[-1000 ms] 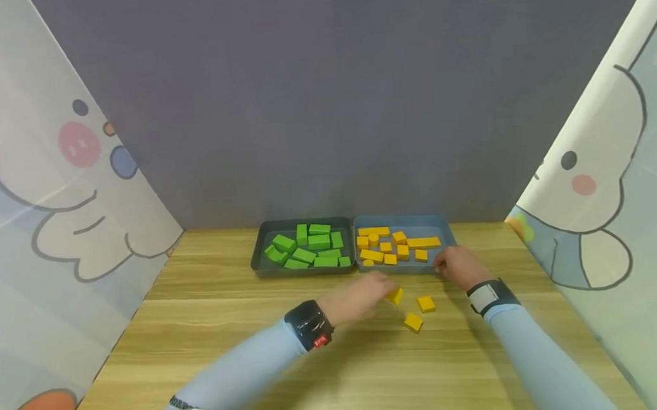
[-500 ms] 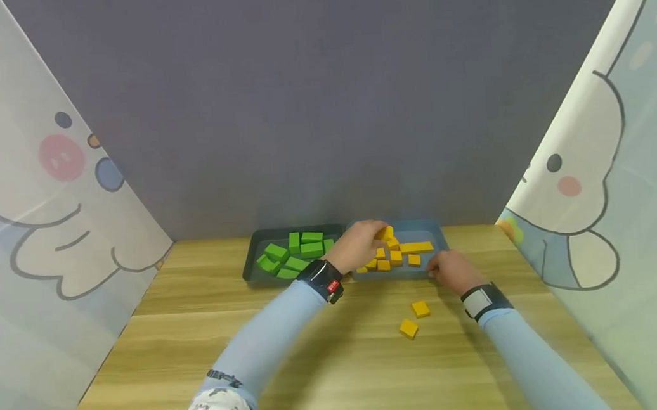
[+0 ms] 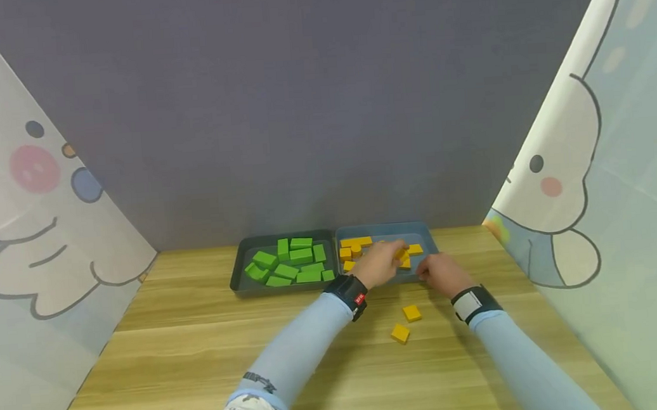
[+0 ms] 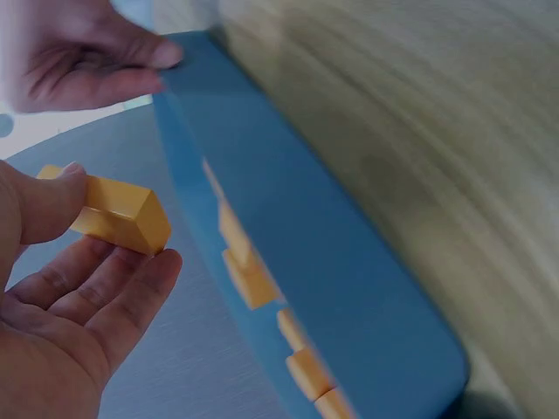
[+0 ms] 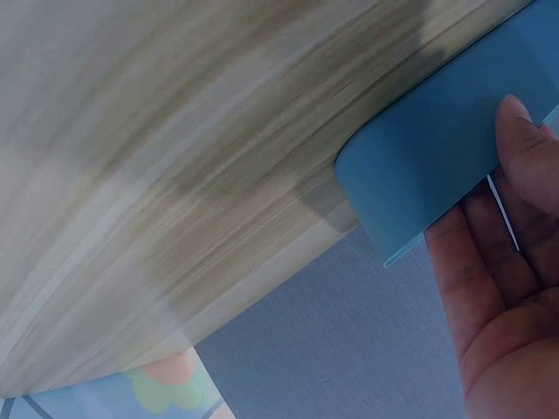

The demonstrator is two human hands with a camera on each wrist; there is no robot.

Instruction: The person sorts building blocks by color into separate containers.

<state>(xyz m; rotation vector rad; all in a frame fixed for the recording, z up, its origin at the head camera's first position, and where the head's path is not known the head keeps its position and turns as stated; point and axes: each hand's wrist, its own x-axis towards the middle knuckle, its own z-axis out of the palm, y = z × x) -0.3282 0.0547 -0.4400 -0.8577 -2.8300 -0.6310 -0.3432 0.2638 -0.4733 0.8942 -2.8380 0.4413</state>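
Between thumb and fingers, my left hand [image 3: 375, 265] pinches a yellow block [image 4: 122, 201], seen well in the left wrist view. That hand hovers over the blue tray [image 3: 387, 231], covering part of the yellow blocks inside. More yellow blocks [image 4: 249, 284] show past the tray's wall in the left wrist view. My right hand [image 3: 444, 273] grips the tray's near wall close to its right corner, thumb outside and fingers inside. On the table in front lie two square yellow blocks [image 3: 412, 313], the nearer one slightly to the left.
A dark green tray [image 3: 277, 290] with several green blocks [image 3: 301, 256] stands right beside the blue tray, to its left. Behind both trays rises a grey panel [image 3: 298, 105]. Cartoon-printed sheets flank the wooden table [image 3: 201, 353] on both sides.
My left hand has lifted a yellow block from the table, carried it up over the blue tray, then moved right within it. The right hand stays at the tray's rim. The head view has shifted.
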